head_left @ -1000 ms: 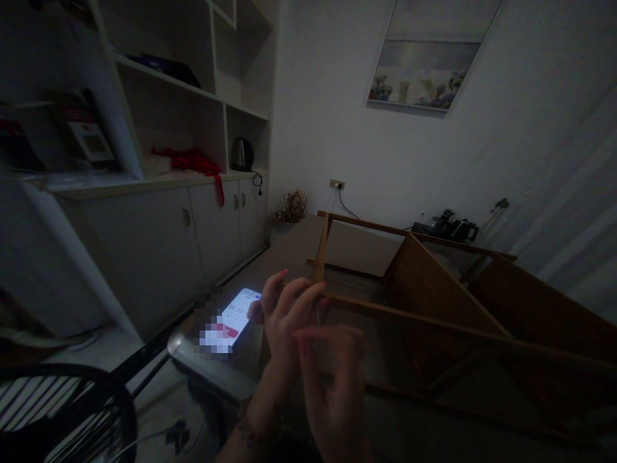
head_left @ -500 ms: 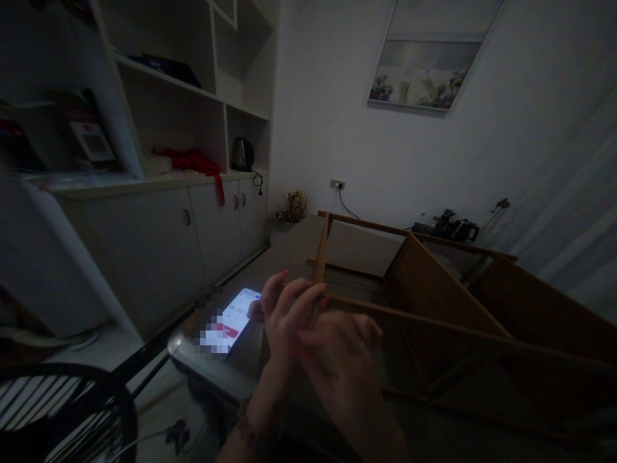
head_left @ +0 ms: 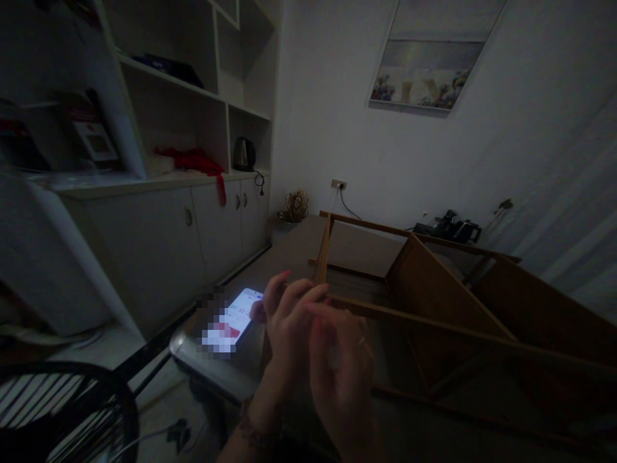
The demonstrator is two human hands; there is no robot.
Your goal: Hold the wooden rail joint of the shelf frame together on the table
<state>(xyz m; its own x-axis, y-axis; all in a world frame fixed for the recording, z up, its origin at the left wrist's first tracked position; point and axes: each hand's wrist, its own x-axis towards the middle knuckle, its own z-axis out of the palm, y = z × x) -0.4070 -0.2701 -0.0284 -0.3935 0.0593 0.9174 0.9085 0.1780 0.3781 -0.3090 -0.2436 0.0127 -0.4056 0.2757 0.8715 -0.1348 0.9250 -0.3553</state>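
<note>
Your left hand [head_left: 292,321] half-curls at the wooden frame's [head_left: 429,286] corner, perhaps steadying it, your right hand [head_left: 344,366] nearly pinched beside it, though I cannot tell what either grips.

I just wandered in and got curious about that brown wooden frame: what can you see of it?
The wooden frame looks like a brown shelf unit, apparently lying down on the table, with slim rails and flat panels across it. Its lower right side fades into darkness. The left hand is at its near left corner, the right hand close by; whether either touches it is unclear.
</note>
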